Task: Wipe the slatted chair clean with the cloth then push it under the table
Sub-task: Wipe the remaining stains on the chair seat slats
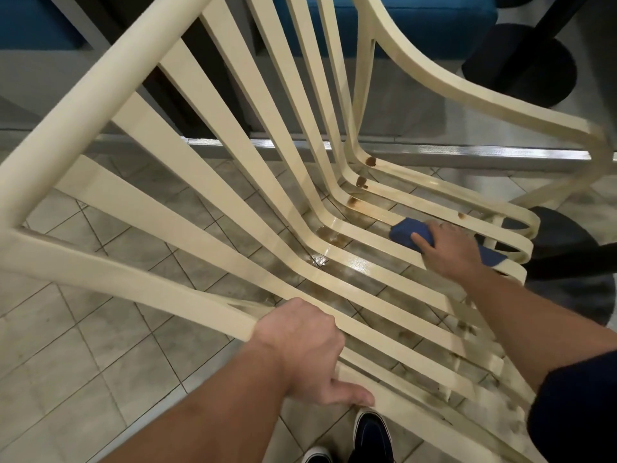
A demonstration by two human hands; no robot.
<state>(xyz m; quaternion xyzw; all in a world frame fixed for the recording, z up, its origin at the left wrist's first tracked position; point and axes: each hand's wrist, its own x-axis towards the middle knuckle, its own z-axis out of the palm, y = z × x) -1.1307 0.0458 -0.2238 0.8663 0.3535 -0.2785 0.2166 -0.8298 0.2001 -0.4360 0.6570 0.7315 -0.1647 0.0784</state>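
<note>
A: So, what sits nearest?
B: A dark shoe (372, 436) on tiled floor (83, 345). The left hand (300, 349) curls round the near side rail of the slatted chair (187, 182).
A: And farther off?
B: The right hand (447, 248) lies flat, pressing a blue cloth (405, 233) onto the seat slats. These run upper left to lower right, with the backrest at left. A black round base (521, 65) stands beyond.

Right hand (447, 250) presses cloth (405, 233) onto chair (66, 128); left hand (300, 349) grips its frame.

Head view looks steeply down, close over the chair (233, 202).
</note>
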